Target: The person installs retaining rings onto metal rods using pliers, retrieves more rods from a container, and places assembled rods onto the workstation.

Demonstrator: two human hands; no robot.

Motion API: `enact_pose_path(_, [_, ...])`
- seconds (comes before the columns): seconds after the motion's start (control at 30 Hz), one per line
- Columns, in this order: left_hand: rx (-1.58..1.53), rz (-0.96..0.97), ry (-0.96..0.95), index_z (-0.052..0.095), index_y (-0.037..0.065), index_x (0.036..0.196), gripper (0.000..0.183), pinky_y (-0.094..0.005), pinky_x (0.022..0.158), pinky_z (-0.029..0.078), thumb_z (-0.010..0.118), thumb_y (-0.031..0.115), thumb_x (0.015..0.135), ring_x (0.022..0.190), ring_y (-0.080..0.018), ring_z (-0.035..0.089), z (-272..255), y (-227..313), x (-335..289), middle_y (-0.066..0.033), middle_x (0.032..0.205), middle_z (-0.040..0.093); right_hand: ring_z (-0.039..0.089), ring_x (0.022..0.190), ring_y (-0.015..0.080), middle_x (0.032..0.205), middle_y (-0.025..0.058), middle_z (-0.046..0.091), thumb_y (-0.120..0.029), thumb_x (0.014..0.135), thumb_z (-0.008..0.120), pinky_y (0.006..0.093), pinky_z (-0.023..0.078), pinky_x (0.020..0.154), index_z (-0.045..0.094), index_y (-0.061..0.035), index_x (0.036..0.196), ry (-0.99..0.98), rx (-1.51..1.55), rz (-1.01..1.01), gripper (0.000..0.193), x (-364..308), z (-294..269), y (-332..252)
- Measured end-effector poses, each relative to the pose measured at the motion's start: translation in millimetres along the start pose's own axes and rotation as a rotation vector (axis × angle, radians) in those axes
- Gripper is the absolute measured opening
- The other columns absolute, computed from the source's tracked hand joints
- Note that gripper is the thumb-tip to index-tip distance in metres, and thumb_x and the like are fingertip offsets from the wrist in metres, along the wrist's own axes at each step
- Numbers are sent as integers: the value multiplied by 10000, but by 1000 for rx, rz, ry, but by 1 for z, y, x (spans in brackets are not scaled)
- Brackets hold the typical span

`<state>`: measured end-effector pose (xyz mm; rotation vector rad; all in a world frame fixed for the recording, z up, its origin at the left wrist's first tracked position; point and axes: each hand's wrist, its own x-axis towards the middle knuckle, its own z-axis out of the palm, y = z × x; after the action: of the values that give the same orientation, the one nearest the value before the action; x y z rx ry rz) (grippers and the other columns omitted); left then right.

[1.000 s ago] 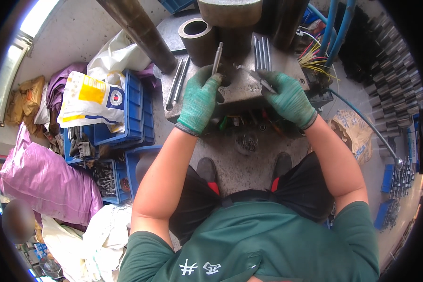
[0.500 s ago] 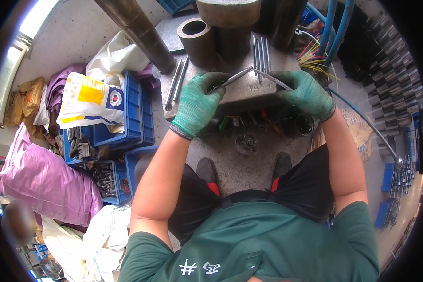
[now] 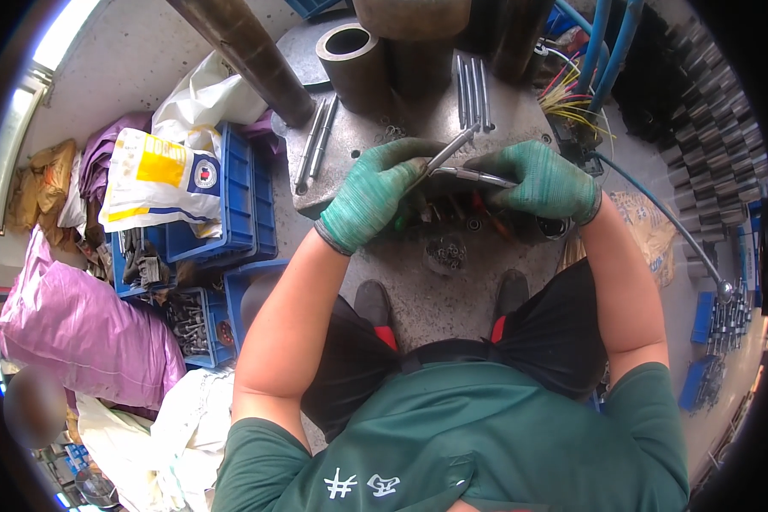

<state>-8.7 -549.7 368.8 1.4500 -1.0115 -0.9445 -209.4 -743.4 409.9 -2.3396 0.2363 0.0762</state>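
My left hand (image 3: 369,194), in a green knit glove, is closed around a slim metal rod (image 3: 454,147) that slants up and to the right. In my gloved right hand (image 3: 548,181) is a second metal rod (image 3: 485,177), lying nearly level, its left end close to my left fingertips. Both hands are over the front edge of a thick steel plate (image 3: 418,115). Two more rods (image 3: 317,141) lie on the plate at its left, and several rods (image 3: 473,90) are lined up side by side beyond my hands. Some small rings (image 3: 391,134) sit behind my left hand.
A hollow steel cylinder (image 3: 348,64) stands at the back, between thick round columns (image 3: 246,55). Blue crates (image 3: 243,200) and a purple sack (image 3: 85,324) are at the left. Blue hoses (image 3: 602,51) and coloured wires (image 3: 572,107) hang at the right.
Both hands have come slightly nearer to me. The rod in my left hand now points up more steeply, and the right rod has dropped toward level, its tip shifting left below the other.
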Motion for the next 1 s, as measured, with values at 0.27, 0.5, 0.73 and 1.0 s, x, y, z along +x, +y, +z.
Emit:
enact_pose_path(0.27, [-262,-276,-78,630,-26,1373,383,-186,551,515,576,174,1050,666,-87,681,-2,10,-2,-79,988,750,723,1144,321,1237,232,739,-191,817,735,396,544,1015,669,-14,1384,-41,-10,29,598,-2,-5,-1])
enact_pose_path(0.5, [-394,-302,-96,622,-29,1369,381,-166,533,514,585,206,1071,637,-88,668,0,0,3,-70,912,739,725,1130,316,1220,219,744,-159,816,735,388,549,1010,680,-17,1363,29,-11,-87,568,-5,-10,5])
enact_pose_path(0.73, [-563,-284,-128,590,-19,1399,452,-227,522,541,584,292,1072,618,-139,680,-13,-14,6,-95,921,728,686,1010,186,1096,103,735,-161,869,738,347,551,917,652,-4,1396,-86,423,111,557,-3,7,0])
enact_pose_path(1.0, [145,-89,273,707,11,1248,310,-251,513,475,636,197,1011,613,-98,596,-38,-17,13,-41,820,668,637,999,111,1114,36,709,-143,910,705,265,511,907,602,1,1402,145,837,159,523,-9,-3,14])
